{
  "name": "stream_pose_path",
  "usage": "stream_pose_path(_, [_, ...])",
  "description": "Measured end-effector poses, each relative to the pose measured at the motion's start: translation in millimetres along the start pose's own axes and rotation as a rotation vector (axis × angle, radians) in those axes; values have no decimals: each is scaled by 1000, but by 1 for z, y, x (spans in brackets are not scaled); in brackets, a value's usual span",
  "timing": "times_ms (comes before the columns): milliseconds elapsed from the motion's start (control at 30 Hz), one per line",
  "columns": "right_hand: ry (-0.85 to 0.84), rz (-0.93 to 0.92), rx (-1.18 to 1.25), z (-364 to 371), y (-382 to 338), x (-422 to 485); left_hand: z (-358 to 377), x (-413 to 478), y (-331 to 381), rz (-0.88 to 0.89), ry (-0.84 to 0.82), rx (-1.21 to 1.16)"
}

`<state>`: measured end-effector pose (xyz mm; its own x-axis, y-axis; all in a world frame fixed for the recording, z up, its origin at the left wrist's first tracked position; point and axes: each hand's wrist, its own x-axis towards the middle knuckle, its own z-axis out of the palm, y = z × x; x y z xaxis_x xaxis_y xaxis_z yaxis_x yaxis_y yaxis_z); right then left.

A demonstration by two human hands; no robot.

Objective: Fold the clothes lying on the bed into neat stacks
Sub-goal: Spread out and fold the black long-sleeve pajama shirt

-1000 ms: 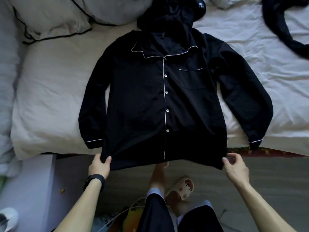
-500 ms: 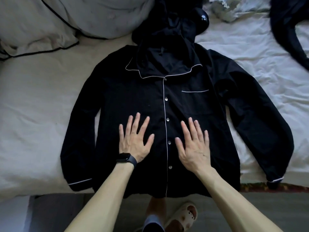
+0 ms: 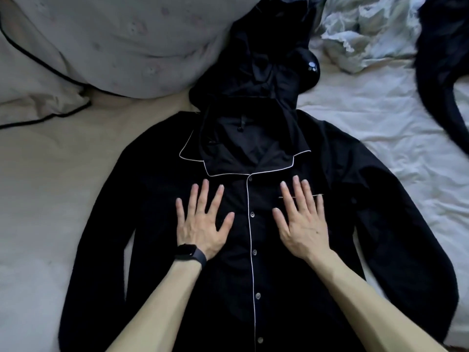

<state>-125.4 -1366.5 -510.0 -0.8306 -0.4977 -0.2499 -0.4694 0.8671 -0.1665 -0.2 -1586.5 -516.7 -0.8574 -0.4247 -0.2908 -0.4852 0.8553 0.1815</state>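
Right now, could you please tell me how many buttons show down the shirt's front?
5, on the black shirt: top button at the collar, second button between the left hand and right hand, third button, fourth button and fifth button in line below. More may be hidden.

The bed [image 3: 45, 189], under a pale creased sheet, carried a black shirt [image 3: 238, 288] spread flat, front up, its 2 sleeves out to the sides. A grey pillow [image 3: 114, 41] overlapped a black-piped pillow [image 3: 33, 80] at far left. A dark heap of clothes [image 3: 266, 59] touched the collar. A crumpled pale cloth [image 3: 368, 34] and another dark garment [image 3: 444, 72] lay far right.
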Motion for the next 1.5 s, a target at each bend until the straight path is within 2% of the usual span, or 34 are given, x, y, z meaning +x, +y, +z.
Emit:
stream_pose_path(133, [-239, 195, -22, 8, 27, 33, -7, 22, -31, -72, -37, 21])
stream_pose_path(233, [-293, 188, 11, 0, 24, 39, -30, 33, -49, -60, 91, -51])
stream_pose_path(267, [-228, 186, 51, -6, 20, 39, -42, 42, -49, -83, 169, -114])
stream_pose_path(367, [172, 172, 229, -40, 9, 56, -81, 90, -35, -128, 362, -195])
stream_pose_path(400, [280, 161, 258, -54, 6, 69, -92, 110, -27, -132, 339, -144])
stream_pose_path(433, [294, 171, 278, -69, 0, 85, -103, 130, -18, -154, 265, -64])
stream_pose_path(500, [152, 235, 305, -90, -12, 127, -115, 168, -5, -232, 46, 106])
stream_pose_path(567, [-37, 245, 195, -95, -17, 170, -117, 197, -3, -293, -88, 179])
stream_pose_path(633, [-95, 245, 195, -96, -13, 201, -126, 217, -6, -378, -57, 31])
stream_pose_path(700, [-35, 326, 424, -100, -2, 228, -135, 231, -12, -444, -2, -155])
stream_pose_path(767, [-30, 317, 573, -104, 3, 256, -136, 242, -16, -442, -30, -263])
stream_pose_path(867, [-142, 228, 550, -97, 5, 273, -120, 246, -15, -477, -86, -493])
stream_pose_path(900, [-93, 211, 556, -92, 3, 270, -113, 244, -12, -497, -16, -598])
stream_pose_path(967, [155, 179, 570, -88, -3, 252, -105, 228, -2, -456, 283, -638])
stream_pose_path(1033, [416, 88, 505, -79, -10, 219, -96, 196, 13, -289, 566, -475])
stream_pose_path(1067, [480, 60, 467, -72, -15, 199, -87, 177, 21, -225, 601, -387])
stream_pose_path(1100, [487, 43, 435, -64, -20, 179, -76, 161, 27, -182, 545, -291])
stream_pose_path(1133, [440, 21, 386, -54, -23, 162, -65, 150, 32, -144, 416, -194])
stream_pose_path(1200, [244, -26, 241, -31, -23, 141, -44, 147, 29, -86, 142, -31])
stream_pose_path(1233, [148, -40, 178, -19, -19, 140, -36, 153, 25, -67, 71, 24])
stream_pose_path(1300, [30, -30, 105, -1, -9, 151, -28, 173, 18, -55, 29, 58])
stream_pose_path(1500, [-19, -15, 66, 8, -7, 158, -19, 181, 18, -84, 0, 152])
